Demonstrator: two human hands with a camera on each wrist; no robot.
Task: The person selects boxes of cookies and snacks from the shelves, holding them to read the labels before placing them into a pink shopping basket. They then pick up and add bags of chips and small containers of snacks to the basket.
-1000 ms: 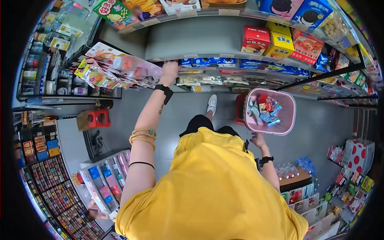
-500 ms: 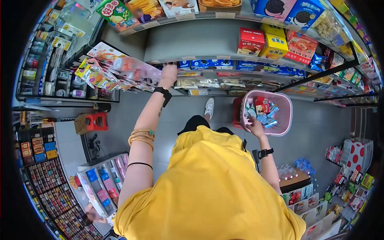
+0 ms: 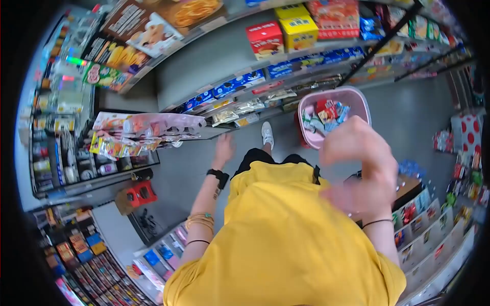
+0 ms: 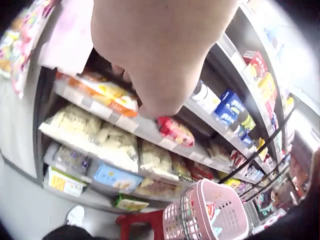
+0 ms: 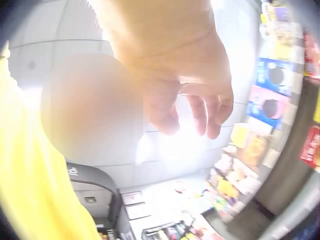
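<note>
Away from the shelf front, low beside the hanging snack packs (image 3: 120, 148), my left hand (image 3: 224, 150) is extended with nothing visible in it. In the left wrist view the back of that hand (image 4: 155, 55) covers part of the shelves, its fingertips mostly hidden. My right hand (image 3: 365, 168) is raised close to the head camera, blurred, fingers bent. The right wrist view shows this hand (image 5: 187, 82) with loosely bent fingers and nothing between them. Beyond it stands the pink basket (image 3: 360, 97) with several small packages (image 3: 326, 112) inside.
Shelves ahead carry a red box (image 3: 265, 40), a yellow box (image 3: 298, 31) and blue boxes (image 3: 239, 83). Under the basket is a red stool (image 4: 142, 218). A second red stool (image 3: 141, 194) stands at left, and card racks (image 3: 434, 229) at right.
My left hand has come back from the shelf toward the body. My right hand has risen from the basket toward the head camera. The head view has turned and shifted.
</note>
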